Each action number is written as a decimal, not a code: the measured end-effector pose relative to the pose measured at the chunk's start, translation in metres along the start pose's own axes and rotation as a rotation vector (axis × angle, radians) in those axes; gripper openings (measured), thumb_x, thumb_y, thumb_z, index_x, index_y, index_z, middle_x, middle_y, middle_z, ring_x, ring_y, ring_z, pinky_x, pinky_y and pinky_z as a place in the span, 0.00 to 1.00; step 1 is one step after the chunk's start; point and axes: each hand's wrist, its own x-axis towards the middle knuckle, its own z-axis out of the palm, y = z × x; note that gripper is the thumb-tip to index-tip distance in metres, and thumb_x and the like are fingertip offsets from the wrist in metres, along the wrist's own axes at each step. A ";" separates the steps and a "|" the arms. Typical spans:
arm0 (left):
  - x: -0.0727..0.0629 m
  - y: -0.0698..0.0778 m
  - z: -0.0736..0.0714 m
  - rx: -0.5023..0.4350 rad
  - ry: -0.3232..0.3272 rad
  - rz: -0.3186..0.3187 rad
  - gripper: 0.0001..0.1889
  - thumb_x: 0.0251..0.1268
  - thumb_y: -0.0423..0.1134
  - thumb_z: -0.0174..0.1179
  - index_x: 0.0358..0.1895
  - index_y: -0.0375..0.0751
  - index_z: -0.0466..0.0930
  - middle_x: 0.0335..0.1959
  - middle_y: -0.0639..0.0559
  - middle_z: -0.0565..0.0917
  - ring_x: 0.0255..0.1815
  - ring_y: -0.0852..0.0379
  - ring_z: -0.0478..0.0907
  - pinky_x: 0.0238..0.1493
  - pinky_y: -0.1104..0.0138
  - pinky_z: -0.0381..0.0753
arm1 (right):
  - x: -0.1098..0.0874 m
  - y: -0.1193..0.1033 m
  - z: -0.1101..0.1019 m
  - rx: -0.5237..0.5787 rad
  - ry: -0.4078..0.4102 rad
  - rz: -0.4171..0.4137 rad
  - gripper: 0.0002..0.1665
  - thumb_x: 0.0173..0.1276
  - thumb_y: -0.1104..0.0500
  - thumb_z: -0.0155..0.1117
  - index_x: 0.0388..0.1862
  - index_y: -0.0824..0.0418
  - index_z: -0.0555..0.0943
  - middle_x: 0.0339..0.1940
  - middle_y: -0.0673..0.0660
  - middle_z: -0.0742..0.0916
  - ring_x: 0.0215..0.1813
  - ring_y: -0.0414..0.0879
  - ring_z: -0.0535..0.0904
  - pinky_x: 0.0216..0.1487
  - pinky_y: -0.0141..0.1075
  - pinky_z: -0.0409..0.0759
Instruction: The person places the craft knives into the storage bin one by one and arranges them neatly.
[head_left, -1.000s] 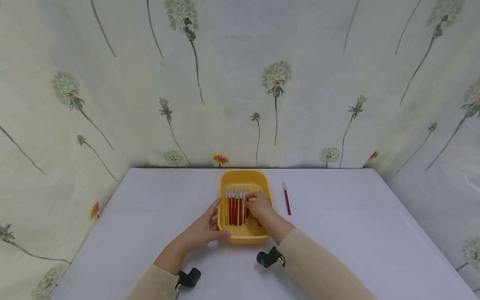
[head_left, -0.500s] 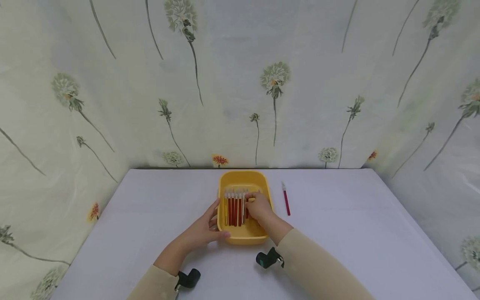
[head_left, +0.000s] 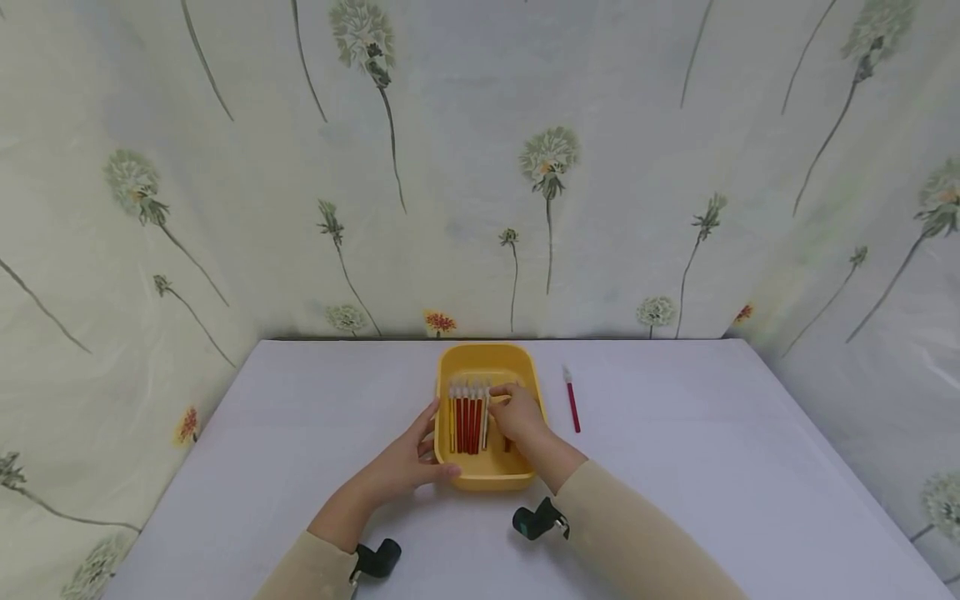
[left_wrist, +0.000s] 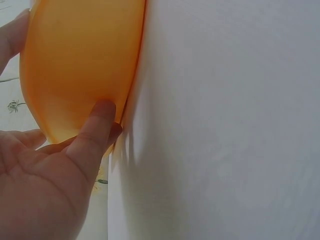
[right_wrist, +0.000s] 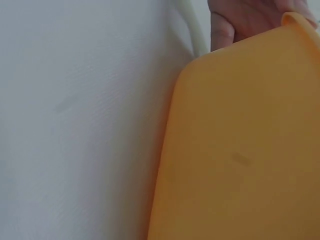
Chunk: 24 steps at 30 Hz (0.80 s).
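A yellow plastic tray (head_left: 491,482) stands on the table, and my left hand (head_left: 405,454) grips its left side, thumb at the front corner. The left wrist view shows that hand's fingers spread along the tray wall (left_wrist: 80,60). Inside lies a row of slim pen-like sticks (head_left: 468,425) with pale tips, mostly red, a yellow one at the left and a whitish one at the right. My right hand (head_left: 521,417) reaches in beside the row, fingers curled over a red stick (head_left: 507,446) whose lower end shows; the rest is hidden. In the right wrist view, the tray wall (right_wrist: 250,125) covers most of this hand (right_wrist: 245,20).
One more red stick (head_left: 573,404) with a pale tip lies on the white tabletop (head_left: 675,467), right of the tray. Behind the table hangs a dandelion-patterned cloth (head_left: 450,167). Each wrist carries a small black camera.
The red stick at the right end of the row has gone from beside the whitish one, and a red end now shows under my right hand. The left hand and tray stay put.
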 end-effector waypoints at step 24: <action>-0.002 0.002 0.000 0.028 0.013 -0.024 0.60 0.56 0.46 0.76 0.82 0.59 0.38 0.80 0.39 0.53 0.76 0.40 0.60 0.70 0.49 0.67 | -0.021 -0.018 -0.044 0.009 0.036 -0.117 0.16 0.72 0.61 0.65 0.58 0.60 0.82 0.46 0.59 0.82 0.44 0.56 0.82 0.43 0.38 0.84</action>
